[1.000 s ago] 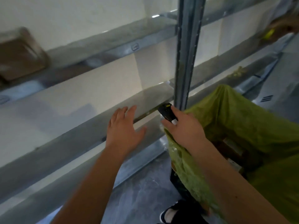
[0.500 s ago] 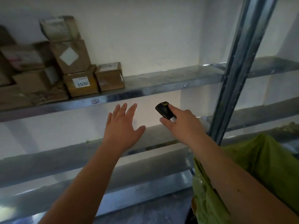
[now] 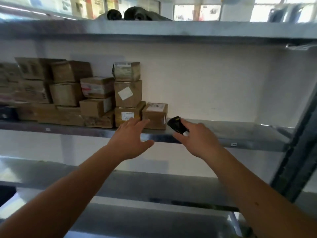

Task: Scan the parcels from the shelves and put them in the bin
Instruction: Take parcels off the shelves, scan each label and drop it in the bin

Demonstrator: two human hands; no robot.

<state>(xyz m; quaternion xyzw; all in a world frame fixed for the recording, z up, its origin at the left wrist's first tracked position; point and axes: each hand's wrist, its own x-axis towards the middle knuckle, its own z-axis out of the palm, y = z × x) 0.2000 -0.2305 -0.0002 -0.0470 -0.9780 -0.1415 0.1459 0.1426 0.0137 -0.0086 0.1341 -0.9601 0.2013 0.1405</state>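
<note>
Several brown cardboard parcels are stacked on the left half of a metal shelf (image 3: 223, 133). The rightmost is a small box with a white label on top (image 3: 155, 115). Beside it stands a box with a label reading 153 (image 3: 127, 116), and two more boxes are stacked on that one. My left hand (image 3: 132, 140) reaches up with straight, spread fingers, its tips in front of the two front boxes. My right hand (image 3: 197, 140) grips a small black scanner (image 3: 177, 126), held just right of the labelled box. The bin is out of view.
A dark steel upright (image 3: 295, 152) runs along the right edge. Another shelf (image 3: 171, 30) lies above with dark rolled items (image 3: 135, 13) on it. A lower shelf (image 3: 154, 188) spans below my forearms. The right half of the parcel shelf holds nothing.
The view has swung up from the green bin to the parcel shelf. Both hands have risen towards the front boxes, the right one still gripping the scanner.
</note>
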